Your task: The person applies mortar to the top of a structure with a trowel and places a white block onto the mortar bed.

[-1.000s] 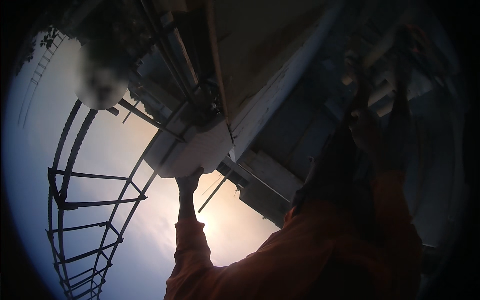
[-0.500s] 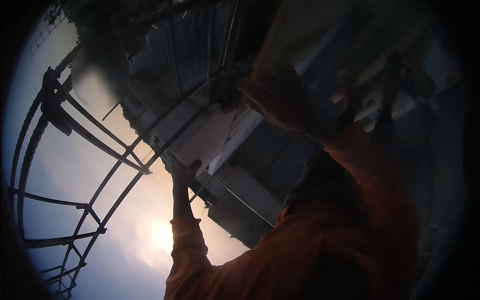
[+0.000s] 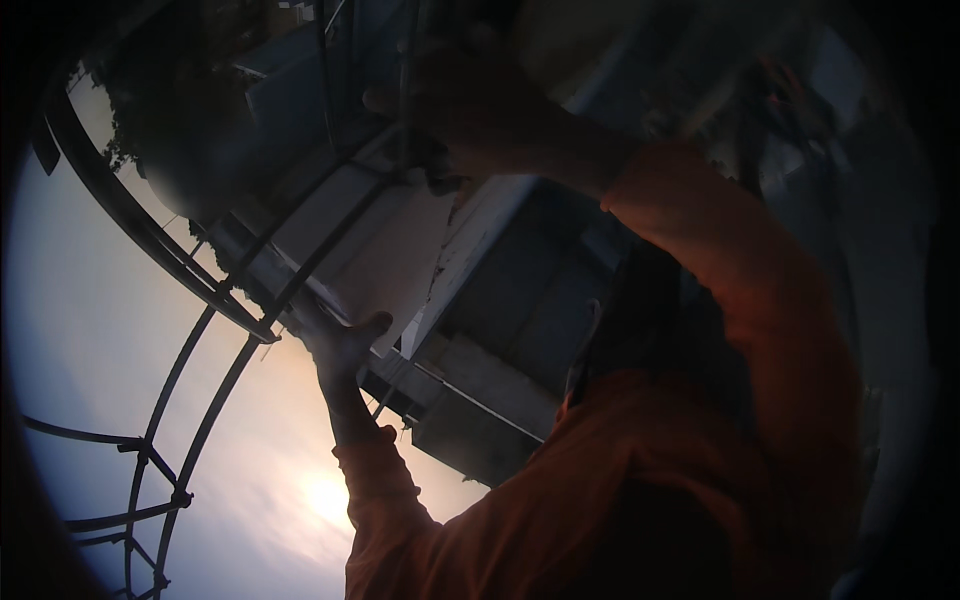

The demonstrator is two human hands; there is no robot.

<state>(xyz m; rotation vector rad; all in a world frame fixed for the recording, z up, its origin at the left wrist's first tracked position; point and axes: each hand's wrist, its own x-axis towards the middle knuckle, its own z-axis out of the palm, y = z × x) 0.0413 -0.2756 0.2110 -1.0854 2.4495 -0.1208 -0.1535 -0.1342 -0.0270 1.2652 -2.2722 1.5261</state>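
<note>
Left hand (image 3: 340,345) first: its fingers are curled round a dark curved metal bar (image 3: 225,300) of the safety cage, right where the bar meets the pale flat panel (image 3: 370,250) of the structure overhead. The thumb sticks out to the right, so it looks like a proper wrap and not just a touch. Right hand (image 3: 470,110) is higher up, against a thin dark upright rod (image 3: 408,90). It's in deep shadow, so I honestly can't tell whether those fingers are closed round the rod or just resting on it.

Both orange sleeves (image 3: 700,300) reach up from the bottom of the view. Behind the cage hoops there's hazy sky with a low glowing sun (image 3: 325,495), and the grey box-shaped housing (image 3: 500,400) sits between the arms.

If you ask me, the way to do this well is keeping the left hand fully wrapped round that bar until the right one is solid, with weight close to the structure.
</note>
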